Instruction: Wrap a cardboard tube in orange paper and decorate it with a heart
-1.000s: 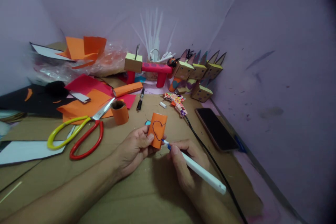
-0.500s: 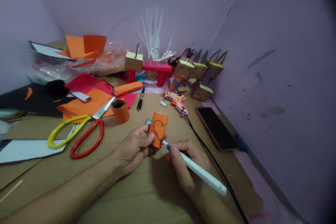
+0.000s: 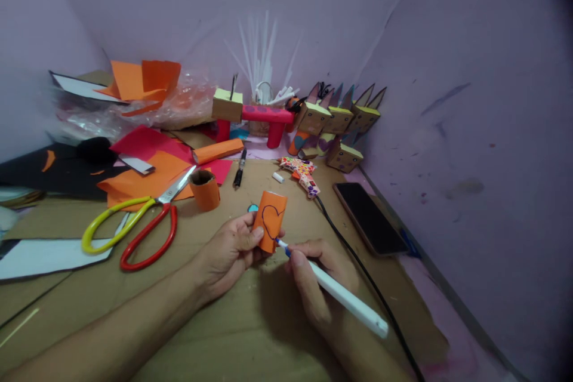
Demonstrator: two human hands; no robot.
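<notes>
My left hand point(image 3: 238, 246) grips an orange paper-covered tube point(image 3: 272, 210) by its lower left side, thumb on the front. A dark heart outline shows on the tube, open along its right side. My right hand point(image 3: 316, 277) is closed around a white marker point(image 3: 349, 303), whose blue tip touches the tube at the heart's lower point. Behind the left hand stands a second, shorter orange tube point(image 3: 206, 190). Scissors point(image 3: 168, 206) with one yellow and one red handle lie left of it. A small white cap point(image 3: 278, 177) rests beyond the held tube.
A patterned glue gun point(image 3: 304, 174) trails a black cord point(image 3: 358, 262) past my right hand. To its right lies a phone point(image 3: 370, 218). Cardboard animal heads point(image 3: 316, 118) and a red tube body point(image 3: 268, 114) stand at the back. Orange paper point(image 3: 147, 176) and a black pen point(image 3: 240, 168) lie behind the scissors.
Almost nothing differs. The marker's back end has dipped very slightly, while its tip stays at the heart's lower point; the left hand and tube hold still.
</notes>
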